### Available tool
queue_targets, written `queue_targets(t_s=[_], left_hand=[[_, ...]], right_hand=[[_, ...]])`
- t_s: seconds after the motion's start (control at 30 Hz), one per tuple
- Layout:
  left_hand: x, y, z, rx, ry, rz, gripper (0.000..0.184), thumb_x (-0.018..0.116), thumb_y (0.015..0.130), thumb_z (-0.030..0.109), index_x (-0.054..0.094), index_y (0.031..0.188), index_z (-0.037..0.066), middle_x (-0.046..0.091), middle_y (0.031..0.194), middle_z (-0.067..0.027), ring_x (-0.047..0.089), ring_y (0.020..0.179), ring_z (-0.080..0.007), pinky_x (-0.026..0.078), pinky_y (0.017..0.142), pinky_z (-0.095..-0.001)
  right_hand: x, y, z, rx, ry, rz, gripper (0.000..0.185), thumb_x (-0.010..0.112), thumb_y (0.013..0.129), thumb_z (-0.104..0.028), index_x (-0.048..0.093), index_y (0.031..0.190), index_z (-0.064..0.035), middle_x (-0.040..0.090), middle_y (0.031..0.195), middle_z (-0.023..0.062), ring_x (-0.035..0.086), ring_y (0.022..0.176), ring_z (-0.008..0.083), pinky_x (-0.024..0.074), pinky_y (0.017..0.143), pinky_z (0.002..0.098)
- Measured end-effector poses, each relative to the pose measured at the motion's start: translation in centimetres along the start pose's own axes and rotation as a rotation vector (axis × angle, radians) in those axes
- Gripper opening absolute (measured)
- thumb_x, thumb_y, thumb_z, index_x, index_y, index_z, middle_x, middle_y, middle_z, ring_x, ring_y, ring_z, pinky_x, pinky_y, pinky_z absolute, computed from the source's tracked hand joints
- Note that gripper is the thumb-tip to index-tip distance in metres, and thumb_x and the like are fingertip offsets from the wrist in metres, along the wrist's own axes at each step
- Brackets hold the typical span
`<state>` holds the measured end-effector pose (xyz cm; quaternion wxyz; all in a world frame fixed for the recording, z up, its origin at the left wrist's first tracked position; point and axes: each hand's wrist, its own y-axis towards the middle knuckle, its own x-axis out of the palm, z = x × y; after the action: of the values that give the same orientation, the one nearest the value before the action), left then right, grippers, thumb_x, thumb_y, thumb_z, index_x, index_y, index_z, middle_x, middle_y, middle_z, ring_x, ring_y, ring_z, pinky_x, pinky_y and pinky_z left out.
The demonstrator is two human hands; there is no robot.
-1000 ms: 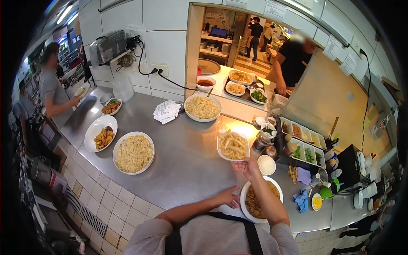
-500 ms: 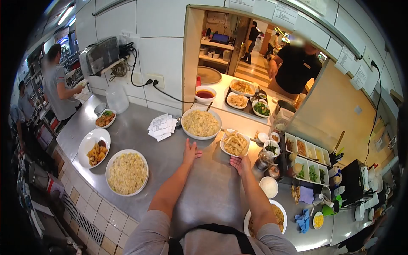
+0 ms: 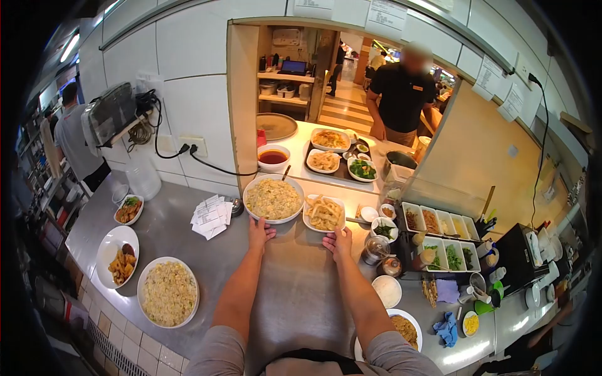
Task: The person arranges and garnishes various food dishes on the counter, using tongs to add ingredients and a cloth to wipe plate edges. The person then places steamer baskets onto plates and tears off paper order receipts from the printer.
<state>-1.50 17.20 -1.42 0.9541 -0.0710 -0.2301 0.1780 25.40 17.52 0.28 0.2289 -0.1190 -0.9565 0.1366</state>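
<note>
My left hand point(image 3: 259, 234) is at the near rim of a large round white bowl of fried rice point(image 3: 274, 198). Its thumb rests against the bowl and its fingers point right, low beside it. A spoon handle sticks up from the rice. With thumb at the rim and fingers below, my right hand point(image 3: 338, 242) grips the near right corner of a squarish white bowl of pale fried strips point(image 3: 325, 214). The two bowls stand side by side on the steel counter point(image 3: 288, 282), just before the serving window's ledge point(image 3: 323, 184).
A tray point(image 3: 342, 169) of dishes and a bowl of dark red liquid point(image 3: 273, 157) stand beyond the ledge, near a person point(image 3: 404, 100). Left are slips point(image 3: 211, 217), a second fried rice bowl point(image 3: 168, 292) and other dishes. Garnish tubs point(image 3: 446, 254) and jars point(image 3: 376, 249) stand right.
My left hand has moved up to the fried rice bowl's rim. The bowl of fried strips now sits closer to the fried rice, my right hand still on it. The view has shifted.
</note>
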Motion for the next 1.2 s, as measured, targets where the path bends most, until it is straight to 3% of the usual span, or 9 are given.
queue_targets(t_s=[0.1,0.27,0.37,0.4,0.5,0.7,0.9,1.0,1.2], left_hand=[[-0.1,1.5,0.1,0.006,-0.053,-0.001,0.067,0.053,0.095,0.024,0.012,0.147,0.019,0.055,0.093,-0.0109,0.063,0.068,-0.0205,0.057,0.059,-0.0321],[0.2,1.1,-1.2,0.096,-0.011,-0.009,0.070,0.055,0.094,0.019,0.011,0.148,0.010,0.058,0.092,-0.0104,0.061,0.065,-0.0164,0.054,0.063,-0.0272],[-0.3,-0.6,-2.5,0.207,0.171,-0.015,0.064,0.055,0.093,0.016,0.019,0.145,0.004,0.059,0.087,-0.0075,0.058,0.064,-0.0124,0.051,0.060,-0.0239],[-0.4,-1.7,-2.8,0.243,0.253,-0.022,0.062,0.055,0.094,0.015,0.023,0.144,0.003,0.060,0.086,-0.0064,0.057,0.063,-0.0110,0.050,0.059,-0.0230],[-1.2,-5.8,-3.8,0.252,0.341,-0.137,0.047,0.055,0.092,0.012,0.041,0.136,0.004,0.058,0.075,-0.0028,0.053,0.059,-0.0092,0.047,0.055,-0.0248],[-3.4,-19.2,-5.4,0.399,0.531,-0.188,0.024,0.056,0.092,0.011,0.059,0.114,0.002,0.060,0.071,-0.0015,0.052,0.057,-0.0071,0.044,0.052,-0.0215],[-2.3,-30.6,-1.9,-0.021,0.641,-0.314,0.013,0.058,0.092,0.012,0.066,0.092,0.001,0.058,0.068,0.0003,0.050,0.057,-0.0055,0.041,0.053,-0.0215],[1.4,-35.2,4.9,0.242,0.440,-0.438,0.015,0.061,0.090,0.015,0.066,0.088,0.001,0.057,0.068,0.0014,0.050,0.059,-0.0055,0.041,0.054,-0.0213],[7.7,-49.8,21.5,1.449,0.154,-0.520,0.015,0.069,0.081,0.011,0.060,0.085,0.000,0.061,0.075,-0.0087,0.056,0.059,-0.0222,0.046,0.059,-0.0288]], right_hand=[[-0.2,0.4,-0.4,0.025,0.037,-0.080,0.044,0.053,0.094,-0.029,0.033,0.132,-0.0165,0.059,0.092,0.0144,0.063,0.067,0.0244,0.0576,0.057,0.0369],[-1.2,-0.8,0.0,0.035,0.145,-0.171,0.045,0.046,0.097,-0.035,0.034,0.132,-0.0087,0.056,0.106,0.0180,0.063,0.077,0.0252,0.0577,0.065,0.0348],[-2.0,-1.3,2.0,-0.079,-0.108,-0.145,0.042,0.045,0.098,-0.030,0.036,0.130,-0.0052,0.057,0.104,0.0179,0.063,0.074,0.0226,0.0571,0.063,0.0332],[-2.2,-2.1,2.7,-0.119,-0.112,-0.133,0.029,0.045,0.098,-0.025,0.048,0.117,-0.0034,0.060,0.094,0.0138,0.062,0.069,0.0180,0.0556,0.062,0.0296],[-3.6,-4.3,4.0,-0.225,-0.262,-0.186,0.023,0.046,0.098,-0.023,0.057,0.096,-0.0025,0.060,0.082,0.0079,0.061,0.065,0.0146,0.0540,0.062,0.0262],[-5.4,-10.7,4.1,-0.188,-0.288,-0.180,0.031,0.050,0.097,-0.024,0.056,0.074,-0.0043,0.059,0.074,0.0047,0.059,0.066,0.0116,0.0499,0.063,0.0230],[-6.6,-14.6,5.0,-0.259,-0.426,-0.244,0.023,0.052,0.094,-0.018,0.061,0.082,-0.0006,0.062,0.077,0.0060,0.058,0.067,0.0132,0.0489,0.066,0.0249],[-7.0,-15.4,7.0,-0.485,-0.504,-0.203,0.017,0.054,0.090,-0.014,0.064,0.090,-0.0007,0.064,0.081,0.0073,0.060,0.070,0.0147,0.0494,0.067,0.0254],[-6.2,-21.4,4.9,-0.574,-1.113,-0.419,0.020,0.061,0.079,-0.014,0.066,0.096,-0.0056,0.064,0.100,0.0135,0.061,0.098,0.0270,0.0483,0.085,0.0350]])
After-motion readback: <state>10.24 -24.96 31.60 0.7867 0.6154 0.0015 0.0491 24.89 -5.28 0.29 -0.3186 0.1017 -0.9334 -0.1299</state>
